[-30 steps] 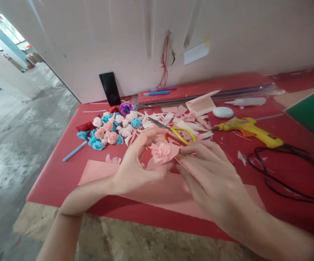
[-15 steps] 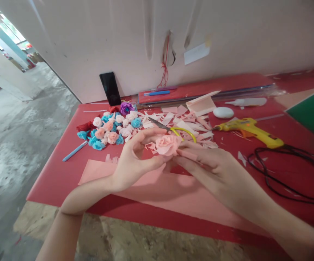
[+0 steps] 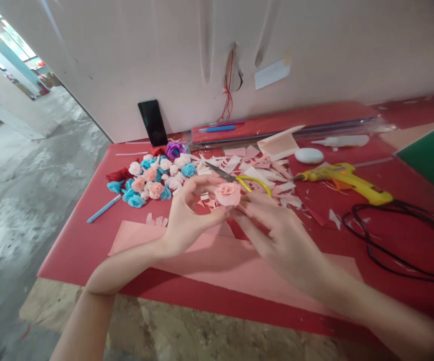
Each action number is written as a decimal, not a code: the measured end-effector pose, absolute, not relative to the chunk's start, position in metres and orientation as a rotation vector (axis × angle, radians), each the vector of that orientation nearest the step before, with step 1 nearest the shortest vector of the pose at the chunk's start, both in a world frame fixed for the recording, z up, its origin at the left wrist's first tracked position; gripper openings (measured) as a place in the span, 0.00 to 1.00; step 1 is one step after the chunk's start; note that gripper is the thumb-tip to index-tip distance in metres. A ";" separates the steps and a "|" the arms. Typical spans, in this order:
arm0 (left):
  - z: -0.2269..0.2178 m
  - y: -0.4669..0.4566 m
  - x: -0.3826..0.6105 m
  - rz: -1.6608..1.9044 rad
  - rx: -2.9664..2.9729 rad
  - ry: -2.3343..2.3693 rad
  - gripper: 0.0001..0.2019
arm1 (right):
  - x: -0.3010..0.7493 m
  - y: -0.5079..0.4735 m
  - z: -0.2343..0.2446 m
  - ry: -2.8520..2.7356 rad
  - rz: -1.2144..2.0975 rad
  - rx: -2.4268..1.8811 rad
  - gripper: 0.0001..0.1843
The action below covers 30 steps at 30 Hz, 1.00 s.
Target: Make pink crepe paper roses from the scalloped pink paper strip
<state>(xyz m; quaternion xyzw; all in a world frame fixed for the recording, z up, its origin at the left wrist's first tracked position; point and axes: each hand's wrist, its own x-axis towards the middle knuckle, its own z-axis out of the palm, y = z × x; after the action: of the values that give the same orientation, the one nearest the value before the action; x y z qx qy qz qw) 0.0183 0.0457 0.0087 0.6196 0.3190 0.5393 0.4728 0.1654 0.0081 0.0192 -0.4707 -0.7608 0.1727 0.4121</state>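
Observation:
A small pink paper rose (image 3: pixel 227 193) is held up over the red table (image 3: pixel 69 245) between both my hands. My left hand (image 3: pixel 186 215) curls round it from the left, thumb and fingers pinching its base. From the right, the fingertips of my right hand (image 3: pixel 277 235) are closed on the rose's lower edge. Under my hands lies a sheet of pink paper (image 3: pixel 239 271). Just behind the rose lie yellow-handled scissors (image 3: pixel 239 179) among pink and white paper scraps (image 3: pixel 265 173).
A heap of small pink, white, blue and purple paper roses (image 3: pixel 152 178) sits at the left. A yellow glue gun (image 3: pixel 344 178) with a black cable (image 3: pixel 401 235) lies at the right. A black phone (image 3: pixel 152 122) leans on the wall. A blue pen (image 3: pixel 103 209) lies near the left edge.
Both hands have lifted the rose a little away from me and turned it; the paper strip trailing from it a second ago is now wrapped in, and my right hand's fingers have closed in on it.

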 end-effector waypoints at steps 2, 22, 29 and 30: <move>0.006 0.046 0.020 1.364 1.516 0.750 0.17 | 0.163 0.007 0.017 -1.941 0.278 -1.168 0.15; 0.007 0.044 0.021 1.125 1.300 0.681 0.04 | 0.173 0.010 0.025 -1.920 0.591 -1.133 0.12; 0.005 0.045 0.023 1.065 1.176 0.655 0.03 | 0.178 0.016 0.030 -1.941 0.768 -1.033 0.14; 0.005 0.045 0.024 1.070 1.162 0.660 0.03 | 0.177 0.016 0.031 -1.932 0.773 -1.039 0.14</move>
<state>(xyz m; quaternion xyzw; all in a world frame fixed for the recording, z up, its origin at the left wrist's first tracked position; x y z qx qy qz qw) 0.0237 0.0452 0.0047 0.5126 0.2912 0.4722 0.6554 0.1773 0.0158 0.0307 -0.4099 -0.7626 0.3052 0.3965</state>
